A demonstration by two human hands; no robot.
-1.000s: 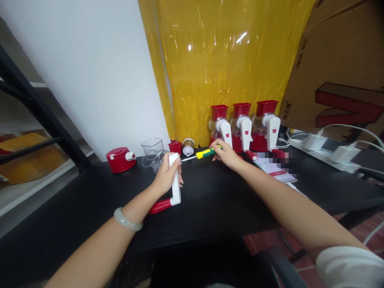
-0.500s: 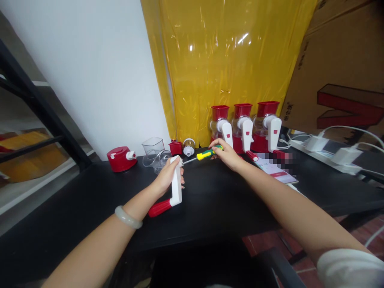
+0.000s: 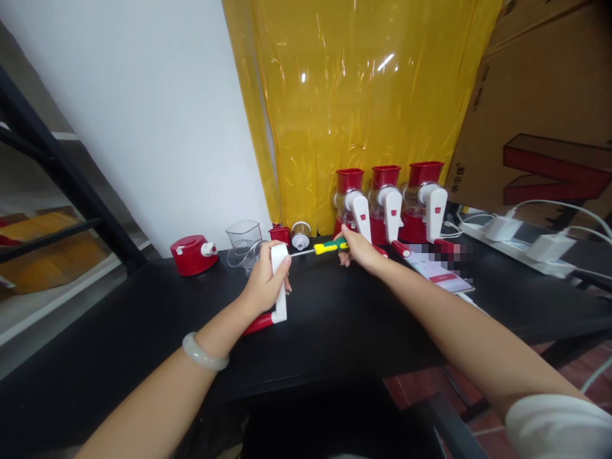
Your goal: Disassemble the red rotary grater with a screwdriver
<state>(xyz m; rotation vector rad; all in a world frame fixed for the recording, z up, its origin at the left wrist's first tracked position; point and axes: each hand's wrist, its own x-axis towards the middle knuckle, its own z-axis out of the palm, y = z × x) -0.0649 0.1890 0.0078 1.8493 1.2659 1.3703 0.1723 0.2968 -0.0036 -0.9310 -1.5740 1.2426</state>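
My left hand [image 3: 266, 278] is wrapped round a white crank handle [image 3: 280, 299] with a red grip at its lower end. In my right hand [image 3: 357, 247] is a green and yellow screwdriver [image 3: 326, 247], held nearly level. Its metal shaft reaches left to the top of the crank handle; whether the tip sits in a screw is hidden. Behind my left hand stands a clear plastic hopper [image 3: 243, 237]. Close by are a small red plastic part [image 3: 280, 234] and a grater drum [image 3: 301, 234]. Further left lies a round red base [image 3: 194, 255] with a white knob.
Several assembled rotary graters, such as the nearest one [image 3: 350, 197], stand in a row at the back right. A phone [image 3: 442, 271] lies in front of them. A white power strip [image 3: 521, 252] with plugged chargers runs along the right. The black table [image 3: 335, 338] carries everything.
My left thumb has shifted across the top of the crank handle, and the handle has turned slightly. My right fingers have changed their hold on the screwdriver, opening a little.
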